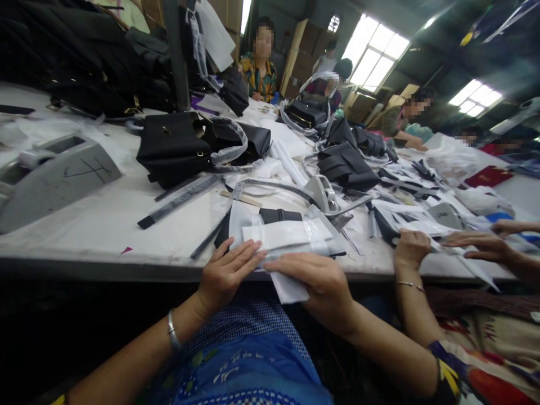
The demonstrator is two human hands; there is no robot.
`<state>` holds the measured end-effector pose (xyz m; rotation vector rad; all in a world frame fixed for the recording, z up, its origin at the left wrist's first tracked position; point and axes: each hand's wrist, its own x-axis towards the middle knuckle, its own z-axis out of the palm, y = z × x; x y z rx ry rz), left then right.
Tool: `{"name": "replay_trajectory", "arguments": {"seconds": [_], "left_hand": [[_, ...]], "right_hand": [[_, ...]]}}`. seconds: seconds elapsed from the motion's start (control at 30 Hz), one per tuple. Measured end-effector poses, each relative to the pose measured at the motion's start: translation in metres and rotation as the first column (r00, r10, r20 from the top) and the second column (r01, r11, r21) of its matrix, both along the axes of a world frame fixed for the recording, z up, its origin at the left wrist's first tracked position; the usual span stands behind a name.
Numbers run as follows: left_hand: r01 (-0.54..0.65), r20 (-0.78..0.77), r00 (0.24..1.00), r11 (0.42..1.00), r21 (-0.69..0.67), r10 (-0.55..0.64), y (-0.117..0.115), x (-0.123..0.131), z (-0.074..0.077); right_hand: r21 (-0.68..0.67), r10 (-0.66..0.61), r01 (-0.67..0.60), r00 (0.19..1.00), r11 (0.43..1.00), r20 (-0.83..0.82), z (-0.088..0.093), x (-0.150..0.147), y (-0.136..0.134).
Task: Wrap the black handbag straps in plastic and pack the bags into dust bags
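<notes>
A black handbag (280, 215) lies at the table's front edge, partly covered by white foam sheet (287, 233) and clear plastic. My left hand (228, 273) rests on the wrapping at its near left side, fingers stretched out flat. At the near edge, my right hand (327, 284) has its fingers over the wrapping and grips a white foam piece (289, 288) that hangs below the table edge; its thumb is mostly hidden. A plastic-wrapped handle (274, 184) arches behind the bag.
Black handbags (175, 146) stand behind on the white table (101, 219). A grey tape dispenser (63, 174) sits at left, a smaller tape dispenser (323, 191) behind my bag. At right, a co-worker's hands (411, 250) handle another bag. More people sit across the table.
</notes>
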<state>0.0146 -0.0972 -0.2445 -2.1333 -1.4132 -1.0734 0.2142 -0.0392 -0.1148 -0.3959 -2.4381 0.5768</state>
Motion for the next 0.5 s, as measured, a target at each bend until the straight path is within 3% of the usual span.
{"name": "replay_trajectory", "arguments": {"seconds": [0.13, 0.27, 0.4, 0.5], "left_hand": [[0.025, 0.039, 0.999, 0.999, 0.029, -0.026, 0.000, 0.002, -0.001], [0.033, 0.087, 0.996, 0.999, 0.019, -0.035, -0.004, 0.002, -0.003], [0.051, 0.171, 0.984, 0.998, -0.035, -0.044, -0.014, 0.004, 0.002], [0.068, 0.258, 0.965, 0.994, -0.090, -0.043, -0.018, 0.007, 0.013]], "right_hand": [[-0.088, -0.093, 0.100, 0.992, 0.991, 0.082, -0.001, -0.025, 0.044], [-0.218, -0.164, 0.189, 0.978, 0.958, 0.130, -0.022, -0.049, 0.082], [-0.217, -0.251, 0.307, 0.935, 0.927, 0.251, -0.047, -0.061, 0.100], [-0.189, -0.233, 0.293, 0.929, 0.937, 0.288, -0.056, -0.067, 0.107]]}}
